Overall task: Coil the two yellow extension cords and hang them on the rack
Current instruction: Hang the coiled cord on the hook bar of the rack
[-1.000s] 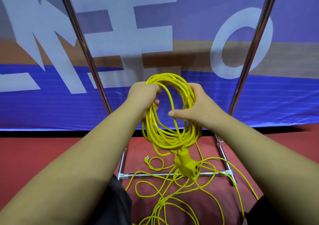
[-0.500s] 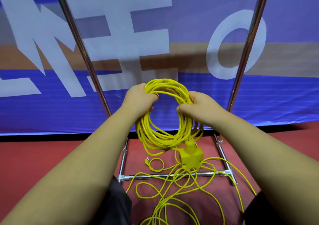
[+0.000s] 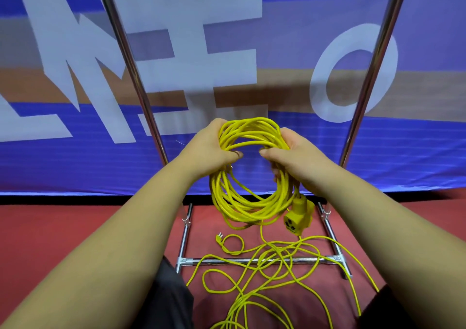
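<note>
socket (image 3: 297,217) swung right — left hand (image 3: 209,149), right hand (image 3: 297,157) grip coil (image 3: 242,207); loose cord (image 3: 280,251) crosses rack (image 3: 222,261)

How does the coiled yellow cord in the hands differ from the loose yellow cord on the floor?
The coiled cord is wound in round loops; the loose cord sprawls in tangled strands. The coiled cord is gripped by the left hand and right hand; the loose cord lies on the floor across the rack's base bar. Both are yellow.

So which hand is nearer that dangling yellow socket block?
Right. Right hand grips the yellow cord coil just above the yellow socket block; left hand holds the opposite side.
</note>
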Motion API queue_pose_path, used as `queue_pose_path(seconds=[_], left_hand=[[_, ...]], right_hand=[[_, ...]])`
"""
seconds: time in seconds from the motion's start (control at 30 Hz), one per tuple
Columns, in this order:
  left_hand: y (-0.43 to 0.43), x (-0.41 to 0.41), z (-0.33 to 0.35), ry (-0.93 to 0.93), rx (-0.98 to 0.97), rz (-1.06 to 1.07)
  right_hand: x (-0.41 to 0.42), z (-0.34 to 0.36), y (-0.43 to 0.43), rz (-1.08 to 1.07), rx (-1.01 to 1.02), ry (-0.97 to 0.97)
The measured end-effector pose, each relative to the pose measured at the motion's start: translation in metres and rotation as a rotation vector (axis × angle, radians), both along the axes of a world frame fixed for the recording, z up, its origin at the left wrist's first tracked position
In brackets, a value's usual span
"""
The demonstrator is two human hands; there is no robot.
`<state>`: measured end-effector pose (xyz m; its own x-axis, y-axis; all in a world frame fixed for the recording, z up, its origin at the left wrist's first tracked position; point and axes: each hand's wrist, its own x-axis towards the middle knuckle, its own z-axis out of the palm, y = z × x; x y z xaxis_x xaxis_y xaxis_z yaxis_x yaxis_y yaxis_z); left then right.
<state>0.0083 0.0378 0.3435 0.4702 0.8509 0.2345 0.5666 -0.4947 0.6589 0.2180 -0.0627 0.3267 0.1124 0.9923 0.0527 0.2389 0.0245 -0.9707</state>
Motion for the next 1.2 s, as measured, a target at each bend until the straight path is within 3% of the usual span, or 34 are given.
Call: queue_pose_path(seconds=[0.27, 0.53, 0.73, 0.83, 1.07, 1.2], left_hand=[[-0.014, -0.009, 0.017, 0.012, -0.061, -0.080], [-0.016, -0.037, 0.064, 0.089, 0.091, -0.036], [-0.013, -0.073, 0.132, 0.121, 0.161, 0.015], [-0.012, -0.092, 0.171, 0.042, 0.108, -0.028], [-0.007, -0.122, 0.257, -0.067, 0.208, -0.089], [0.010, -0.130, 0.302, -0.075, 0.286, -0.076]], right_hand=[[-0.010, 0.008, -0.004, 0.018, 0.037, -0.166], [-0.018, 0.038, -0.002, 0.073, 0.149, -0.481], [-0.043, 0.110, 0.018, 0.128, 0.236, -0.414], [-0.055, 0.153, 0.027, 0.169, 0.267, -0.366], [-0.084, 0.243, 0.040, 0.211, 0.373, -0.246], [-0.095, 0.289, 0.055, 0.122, 0.476, -0.337]])
